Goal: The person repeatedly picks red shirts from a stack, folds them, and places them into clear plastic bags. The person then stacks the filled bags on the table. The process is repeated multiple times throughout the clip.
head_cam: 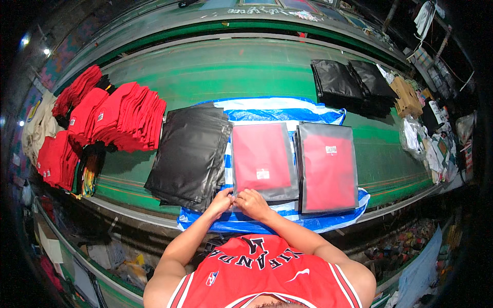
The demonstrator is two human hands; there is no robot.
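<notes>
Before me lies a frosted plastic bag point(262, 138) with a folded red garment point(258, 158) inside, which bears a white label. My left hand point(221, 203) pinches the bag's near left corner. Close beside it, my right hand point(252, 204) has its fingers curled on the same near edge; the fingertips partly hide the corner. To the right sits a stack of similar filled bags point(327, 173), red showing through the top one. Left of my hands is a pile of flat black-backed plastic bags point(185, 154), slightly fanned.
A blue-and-white striped plastic sheet point(269, 104) covers part of the long green table point(200, 77). Folded red garments point(127, 115) are stacked at left. Black plastic bags point(339, 81) lie at far right, near a cardboard box point(405, 96) and loose cloths.
</notes>
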